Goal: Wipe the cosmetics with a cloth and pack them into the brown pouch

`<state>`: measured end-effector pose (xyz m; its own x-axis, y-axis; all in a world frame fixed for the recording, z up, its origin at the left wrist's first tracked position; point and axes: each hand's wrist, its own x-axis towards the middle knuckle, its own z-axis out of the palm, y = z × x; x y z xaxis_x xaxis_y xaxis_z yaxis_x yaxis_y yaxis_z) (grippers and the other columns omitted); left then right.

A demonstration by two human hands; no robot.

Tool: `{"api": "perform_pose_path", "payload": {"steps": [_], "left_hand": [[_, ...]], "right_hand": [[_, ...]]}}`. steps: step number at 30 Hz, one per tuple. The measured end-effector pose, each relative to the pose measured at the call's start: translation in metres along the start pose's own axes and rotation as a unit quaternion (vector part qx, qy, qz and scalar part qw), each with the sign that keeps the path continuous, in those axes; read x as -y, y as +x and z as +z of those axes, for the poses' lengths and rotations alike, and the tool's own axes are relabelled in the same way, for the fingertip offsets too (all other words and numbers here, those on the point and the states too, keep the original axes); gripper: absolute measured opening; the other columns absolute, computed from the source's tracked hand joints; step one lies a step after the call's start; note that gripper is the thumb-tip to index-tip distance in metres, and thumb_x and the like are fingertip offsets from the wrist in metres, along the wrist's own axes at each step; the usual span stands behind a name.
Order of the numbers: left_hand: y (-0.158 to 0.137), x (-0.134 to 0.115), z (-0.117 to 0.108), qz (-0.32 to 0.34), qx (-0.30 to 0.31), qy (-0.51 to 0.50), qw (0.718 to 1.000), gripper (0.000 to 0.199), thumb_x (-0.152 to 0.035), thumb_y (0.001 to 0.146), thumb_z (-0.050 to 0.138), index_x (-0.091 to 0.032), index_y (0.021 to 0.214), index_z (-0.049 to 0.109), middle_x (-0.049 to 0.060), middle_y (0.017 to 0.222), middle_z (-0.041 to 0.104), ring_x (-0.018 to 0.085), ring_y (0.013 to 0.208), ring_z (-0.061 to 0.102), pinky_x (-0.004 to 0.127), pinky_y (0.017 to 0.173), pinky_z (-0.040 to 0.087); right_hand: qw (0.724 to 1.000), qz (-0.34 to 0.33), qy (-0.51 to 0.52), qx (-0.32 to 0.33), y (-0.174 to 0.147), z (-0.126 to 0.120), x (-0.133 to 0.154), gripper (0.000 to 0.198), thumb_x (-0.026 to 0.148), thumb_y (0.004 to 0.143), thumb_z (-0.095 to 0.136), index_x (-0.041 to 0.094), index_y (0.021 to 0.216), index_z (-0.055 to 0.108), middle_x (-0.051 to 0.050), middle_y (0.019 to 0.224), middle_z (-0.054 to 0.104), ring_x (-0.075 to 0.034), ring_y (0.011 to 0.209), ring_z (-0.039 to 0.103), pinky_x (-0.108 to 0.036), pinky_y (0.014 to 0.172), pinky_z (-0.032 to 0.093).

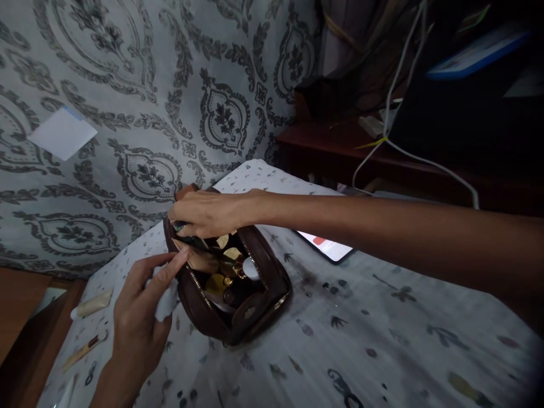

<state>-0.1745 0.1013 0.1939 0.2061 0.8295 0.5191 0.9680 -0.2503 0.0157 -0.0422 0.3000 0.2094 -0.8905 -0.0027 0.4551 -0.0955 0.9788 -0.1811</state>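
Note:
A dark brown leather zip bag (272, 255) lies unzipped on the bed. Inside it are several gold-coloured items (232, 255), a round white lid (250, 269) and a beige flat piece (198, 259). My left hand (142, 306) pinches the near left rim of the bag between thumb and finger. A white, crumpled-looking thing (166, 294) shows behind that hand. My right hand (208, 212) reaches across into the far end of the bag. Its fingers are curled down by a dark item, and their tips are partly hidden, so what they hold is unclear.
A phone with a lit screen (329, 246) lies under my right forearm. A cream tube (94, 303) and a wooden-handled brush (85, 351) lie at the bed's left edge. White cables (391, 113) hang before a dark red desk (310, 133). A patterned wall stands behind.

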Motion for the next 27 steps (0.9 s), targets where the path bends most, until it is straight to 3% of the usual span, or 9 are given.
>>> {"api": "perform_pose_path", "payload": {"steps": [8,19,27], "left_hand": [[0.002,-0.001,0.001,0.004,0.001,0.0,1.0,0.085,0.006,0.074,0.044,-0.044,0.143,0.045,0.002,0.118,0.057,0.019,0.107,0.058,0.03,0.086,0.048],[0.003,0.004,0.002,0.018,0.003,0.006,1.0,0.081,0.004,0.074,0.046,-0.039,0.143,0.047,0.003,0.117,0.057,0.019,0.106,0.058,0.028,0.084,0.048],[0.003,0.004,0.002,0.011,0.003,-0.01,1.0,0.08,0.003,0.075,0.046,-0.04,0.143,0.046,0.003,0.117,0.056,0.019,0.107,0.057,0.029,0.087,0.048]], "right_hand": [[0.999,-0.021,0.013,0.034,0.008,0.003,0.0,0.006,0.012,0.09,0.057,0.017,0.088,0.056,-0.004,0.092,0.061,-0.02,0.089,0.058,-0.028,0.075,0.046],[0.984,0.057,0.042,0.164,0.019,-0.011,0.015,0.019,0.007,0.091,0.053,0.005,0.102,0.067,-0.01,0.096,0.069,-0.018,0.089,0.063,-0.025,0.068,0.044],[0.979,0.059,0.038,0.19,0.021,-0.006,0.01,0.027,0.007,0.09,0.055,0.007,0.114,0.067,-0.012,0.107,0.071,-0.021,0.097,0.065,-0.026,0.077,0.047]]}}
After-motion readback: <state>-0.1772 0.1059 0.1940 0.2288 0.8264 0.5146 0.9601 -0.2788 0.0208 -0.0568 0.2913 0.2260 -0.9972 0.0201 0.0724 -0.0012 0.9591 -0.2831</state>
